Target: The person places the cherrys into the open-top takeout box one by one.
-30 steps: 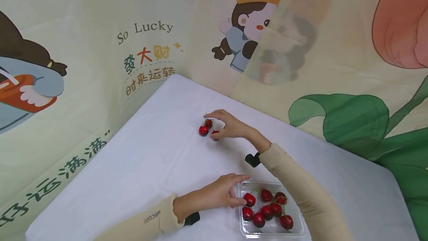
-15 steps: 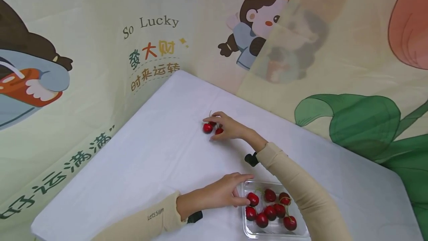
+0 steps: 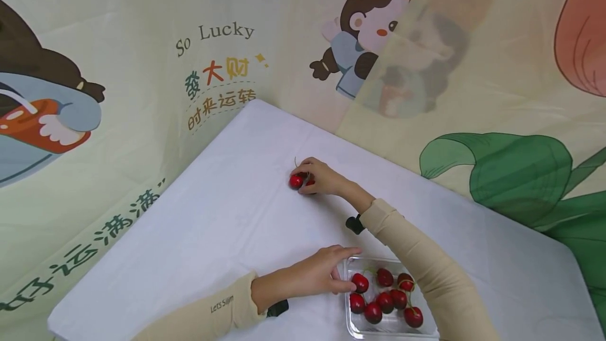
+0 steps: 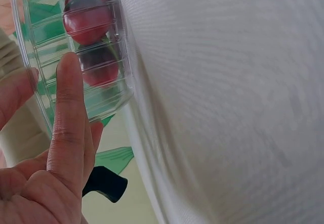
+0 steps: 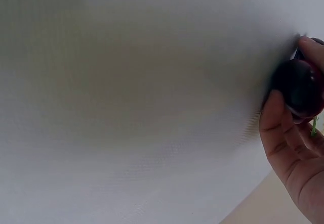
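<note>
My right hand [image 3: 324,179] curls its thumb and fingers round a small group of red cherries [image 3: 295,181] on the far part of the table. A thin stem sticks up above them. In the right wrist view a dark cherry [image 5: 298,85] sits between the fingertips, with more red partly hidden behind it. My left hand [image 3: 319,272] holds the left side of a clear plastic container [image 3: 393,323], thumb over the rim. One straight finger [image 4: 70,113] lies along the outside of its ribbed wall. Several cherries [image 3: 373,312], some with green stems, lie inside the container.
A white cloth [image 3: 213,209] covers the table, whose far corner meets printed curtains [image 3: 284,41]. My right forearm [image 3: 426,262] passes over the container's right side. A black wrist camera mount [image 3: 355,224] hangs under the right wrist, another mount [image 3: 278,308] under the left.
My right hand's fingers have drawn in from a wide spread and now grip the cherries. The left hand keeps its place on the container. The head view has shifted slightly.
</note>
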`<state>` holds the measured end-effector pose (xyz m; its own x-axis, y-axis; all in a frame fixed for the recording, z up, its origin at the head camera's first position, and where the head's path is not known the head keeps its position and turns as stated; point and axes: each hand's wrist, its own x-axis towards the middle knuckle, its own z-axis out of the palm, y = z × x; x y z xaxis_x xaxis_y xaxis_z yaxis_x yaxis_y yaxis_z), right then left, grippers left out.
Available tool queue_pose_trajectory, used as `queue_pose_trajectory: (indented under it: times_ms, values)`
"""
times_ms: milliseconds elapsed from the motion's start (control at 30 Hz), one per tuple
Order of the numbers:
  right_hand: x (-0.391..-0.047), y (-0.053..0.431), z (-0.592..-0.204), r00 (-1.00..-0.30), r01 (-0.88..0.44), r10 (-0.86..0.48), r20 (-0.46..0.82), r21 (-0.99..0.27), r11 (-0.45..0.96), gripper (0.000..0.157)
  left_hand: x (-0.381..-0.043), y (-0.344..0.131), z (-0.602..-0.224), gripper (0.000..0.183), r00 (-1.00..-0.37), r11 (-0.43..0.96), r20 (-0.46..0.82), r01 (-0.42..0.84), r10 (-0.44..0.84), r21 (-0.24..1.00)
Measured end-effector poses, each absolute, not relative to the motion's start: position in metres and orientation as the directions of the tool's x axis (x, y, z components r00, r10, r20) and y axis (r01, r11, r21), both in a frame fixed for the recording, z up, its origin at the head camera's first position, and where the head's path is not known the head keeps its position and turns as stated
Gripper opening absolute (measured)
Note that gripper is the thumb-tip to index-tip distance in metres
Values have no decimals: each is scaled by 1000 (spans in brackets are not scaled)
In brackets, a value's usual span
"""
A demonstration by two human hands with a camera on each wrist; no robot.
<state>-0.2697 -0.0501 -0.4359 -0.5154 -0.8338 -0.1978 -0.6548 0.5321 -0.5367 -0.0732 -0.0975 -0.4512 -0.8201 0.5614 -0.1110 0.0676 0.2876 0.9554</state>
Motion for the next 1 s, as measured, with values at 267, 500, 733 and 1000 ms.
queue_pose_trajectory:
  times_ms: [267,500,733,1000]
  values:
    - [-270,-43,-432,-525,-660,-835,-163,-541,521,41,-73,-97,-450,67,-820,303,-110,81,562,949]
    - [-272,-31,-429,-535,-633,-836,-126,-595,495,42,-72,-97,-450,67,-819,304,-126,62,560,951]
    - [-275,-14,-418,-551,-610,-830,-84,-638,470,45,-72,-94,-449,67,-822,302,-145,34,551,953]
    - [-275,5,-399,-549,-637,-836,-14,-640,429,45,-71,-92,-449,67,-831,294,-138,32,539,955]
